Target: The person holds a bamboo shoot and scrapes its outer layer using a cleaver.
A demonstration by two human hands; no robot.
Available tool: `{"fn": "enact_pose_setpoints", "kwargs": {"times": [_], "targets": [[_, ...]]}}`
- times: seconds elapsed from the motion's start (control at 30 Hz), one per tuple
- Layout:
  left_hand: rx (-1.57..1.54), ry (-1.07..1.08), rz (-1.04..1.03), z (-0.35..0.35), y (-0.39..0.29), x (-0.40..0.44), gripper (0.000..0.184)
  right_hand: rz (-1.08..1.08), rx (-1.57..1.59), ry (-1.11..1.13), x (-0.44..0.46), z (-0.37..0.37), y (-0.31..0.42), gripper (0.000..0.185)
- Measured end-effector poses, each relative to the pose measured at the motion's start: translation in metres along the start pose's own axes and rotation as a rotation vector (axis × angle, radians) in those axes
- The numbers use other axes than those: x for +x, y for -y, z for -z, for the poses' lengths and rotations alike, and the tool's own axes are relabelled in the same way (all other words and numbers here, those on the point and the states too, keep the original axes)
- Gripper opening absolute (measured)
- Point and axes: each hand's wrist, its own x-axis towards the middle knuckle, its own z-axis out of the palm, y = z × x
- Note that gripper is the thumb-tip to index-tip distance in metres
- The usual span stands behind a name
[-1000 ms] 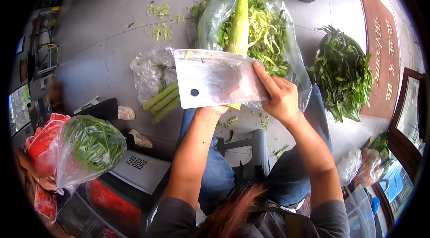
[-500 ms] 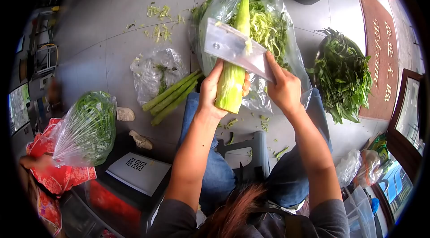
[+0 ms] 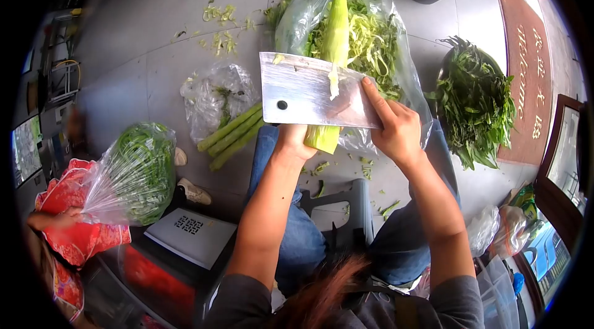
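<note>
1. Lying ahead of you: an open plastic bag (image 3: 297,16) of peelings (image 3: 371,41), three green stalks (image 3: 232,135) left of it, a leafy heap (image 3: 475,109) right.
2. Your cleaver (image 3: 303,94) crosses the pale stalk (image 3: 337,25), hiding its middle.
3. That stalk, partly over the bag, runs lengthwise away from you, tip far, blunt end near.
4. Your right hand (image 3: 399,132) closes round the cleaver, forefinger extended; your left hand (image 3: 294,141) grips the stalk, fingers hidden.
</note>
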Motion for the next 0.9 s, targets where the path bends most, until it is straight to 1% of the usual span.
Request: {"fn": "enact_pose_setpoints", "kwargs": {"times": [0.07,0.1,0.17,0.2,0.27,0.33,0.37,0.47,0.5,0.53,0.6,0.63,0.67,0.7,0.73,0.8,0.83,0.9], "targets": [[0.074,-0.354,-0.041,-0.004,0.010,-0.003,0.041,-0.003,0.007,0.049,-0.002,0.006,0.005,0.081],[0.104,-0.221,-0.118,-0.001,0.014,0.001,0.043,0.033,0.017,0.053,-0.003,0.010,0.009,0.080],[0.075,-0.311,-0.114,0.000,0.021,-0.003,0.047,0.006,-0.014,0.029,-0.002,0.003,0.002,0.080],[0.185,-0.275,-0.012,-0.003,0.009,-0.001,0.043,-0.012,-0.030,0.016,-0.003,-0.001,-0.003,0.080],[0.117,-0.358,0.026,-0.020,0.009,0.005,0.039,-0.034,-0.075,-0.027,-0.004,-0.004,-0.006,0.078],[0.147,-0.326,0.016,-0.026,0.009,0.005,0.038,-0.045,-0.063,-0.023,-0.005,-0.002,-0.003,0.077],[0.163,-0.317,0.012,-0.026,0.008,0.005,0.038,-0.070,-0.052,-0.033,-0.003,-0.004,-0.005,0.075],[0.091,-0.287,0.109,-0.025,0.006,0.005,0.039,-0.152,-0.019,-0.063,0.001,-0.006,-0.016,0.069],[0.093,-0.261,0.151,-0.030,0.005,0.002,0.041,-0.269,0.021,-0.048,0.003,-0.008,-0.023,0.063],[0.091,-0.250,0.152,-0.033,0.006,0.001,0.041,-0.330,-0.001,-0.051,0.004,-0.006,-0.028,0.059],[0.080,-0.227,0.149,-0.035,0.008,0.001,0.042,-0.220,0.064,-0.095,0.000,0.001,-0.027,0.062],[0.053,-0.207,0.148,-0.033,0.008,0.003,0.044,-0.162,0.091,-0.105,-0.001,0.005,-0.015,0.067],[0.092,-0.180,0.110,-0.027,0.008,0.001,0.046,-0.141,0.099,-0.022,-0.003,0.010,-0.005,0.071],[0.092,-0.214,0.069,-0.028,0.007,-0.001,0.046,-0.119,0.074,-0.019,-0.002,0.008,-0.004,0.071],[0.096,-0.245,0.034,-0.028,0.007,-0.005,0.046,-0.102,0.048,-0.020,-0.003,0.005,-0.002,0.072],[0.033,-0.163,0.087,-0.029,0.003,-0.005,0.047,-0.134,-0.023,-0.080,0.001,-0.003,-0.013,0.077],[-0.004,-0.117,0.111,-0.030,0.001,-0.002,0.048,-0.167,-0.038,-0.071,0.002,-0.003,-0.016,0.078],[0.003,-0.129,0.094,-0.034,0.004,-0.001,0.048,-0.117,-0.009,-0.062,-0.001,0.006,-0.009,0.075]]}}
